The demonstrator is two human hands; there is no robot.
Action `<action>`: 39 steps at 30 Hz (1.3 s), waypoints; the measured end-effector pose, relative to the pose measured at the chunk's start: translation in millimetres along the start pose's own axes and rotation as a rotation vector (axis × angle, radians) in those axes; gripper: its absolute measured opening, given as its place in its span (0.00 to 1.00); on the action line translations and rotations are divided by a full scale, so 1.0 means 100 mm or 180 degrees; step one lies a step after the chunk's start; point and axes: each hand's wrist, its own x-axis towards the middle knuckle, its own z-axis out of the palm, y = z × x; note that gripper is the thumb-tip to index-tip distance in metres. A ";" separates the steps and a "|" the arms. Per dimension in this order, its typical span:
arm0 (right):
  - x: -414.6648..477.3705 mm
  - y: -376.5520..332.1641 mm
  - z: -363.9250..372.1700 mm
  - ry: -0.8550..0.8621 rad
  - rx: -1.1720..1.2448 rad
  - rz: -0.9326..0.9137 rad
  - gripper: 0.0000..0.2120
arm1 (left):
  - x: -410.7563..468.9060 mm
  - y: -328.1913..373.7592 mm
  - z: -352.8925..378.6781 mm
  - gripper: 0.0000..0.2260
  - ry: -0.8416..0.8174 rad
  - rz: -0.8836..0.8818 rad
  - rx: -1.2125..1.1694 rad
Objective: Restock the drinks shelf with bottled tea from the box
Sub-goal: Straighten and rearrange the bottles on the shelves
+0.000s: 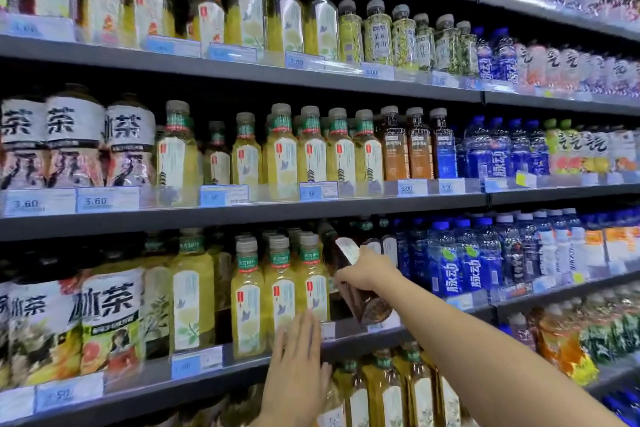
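Observation:
My right hand (367, 270) grips a dark brown tea bottle (363, 303) and holds it tilted, cap end pointing up and back into a gap on the drinks shelf (353, 331). The gap lies between the yellow tea bottles (280, 291) and the blue drink bottles (450, 260). My left hand (298, 354) is spread flat with straight fingers, and its fingertips touch the front of a yellow tea bottle at the shelf edge. The box is out of view.
Shelves above carry more yellow tea bottles (311, 149), amber bottles (408, 146) and large iced-tea bottles (110, 319). Price tags (195, 362) line the shelf edges. Further yellow bottles (391, 392) stand on the shelf below my arms.

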 end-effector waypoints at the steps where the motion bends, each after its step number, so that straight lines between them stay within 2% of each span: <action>1: 0.10 -0.02 0.03 0.0024 0.0042 0.0004 0.46 | 0.01 0.00 0.08 0.34 0.0043 0.0042 0.0074; 3: 0.29 -0.04 0.09 0.0085 0.0155 -0.0008 0.47 | 0.03 -0.04 0.21 0.36 0.0310 0.0075 -0.0148; 5: 0.45 -0.07 0.16 0.0119 0.0265 0.0020 0.47 | 0.03 -0.07 0.28 0.36 -0.0031 0.0095 -0.0410; 10: 0.67 -0.03 0.52 0.0280 0.0394 -0.0034 0.49 | 0.11 -0.12 0.45 0.32 -0.0146 0.0129 -0.0351; 13: 0.72 0.06 0.83 0.0415 0.0506 -0.0062 0.49 | 0.13 -0.14 0.51 0.32 0.0030 0.0125 -0.0234; 16: 0.79 0.13 1.01 0.0691 0.0745 -0.0047 0.46 | 0.17 -0.14 0.58 0.32 0.0459 0.0183 -0.0214; 20: 0.93 0.09 1.09 0.0668 0.0857 0.0059 0.43 | 0.20 -0.16 0.61 0.31 0.0703 0.0133 -0.0219; 22: 0.94 0.03 1.08 0.0638 0.0638 0.0141 0.42 | 0.20 -0.16 0.63 0.33 0.0729 0.0101 -0.0201; 26: 0.87 0.07 0.95 0.0412 -0.0304 0.0353 0.44 | 0.16 -0.15 0.63 0.33 0.0716 0.0036 -0.0169; 28: 0.85 0.15 0.88 0.0224 -0.0635 0.0231 0.37 | 0.13 -0.14 0.62 0.34 0.0746 0.0019 -0.0123; 33: 0.83 0.21 0.87 0.0062 -0.0443 0.0276 0.22 | 0.09 -0.10 0.61 0.34 0.0758 -0.0011 -0.0105; 39: 0.87 0.14 0.98 0.0083 -0.0326 0.0220 0.21 | 0.13 -0.11 0.66 0.33 0.0816 0.0052 -0.0136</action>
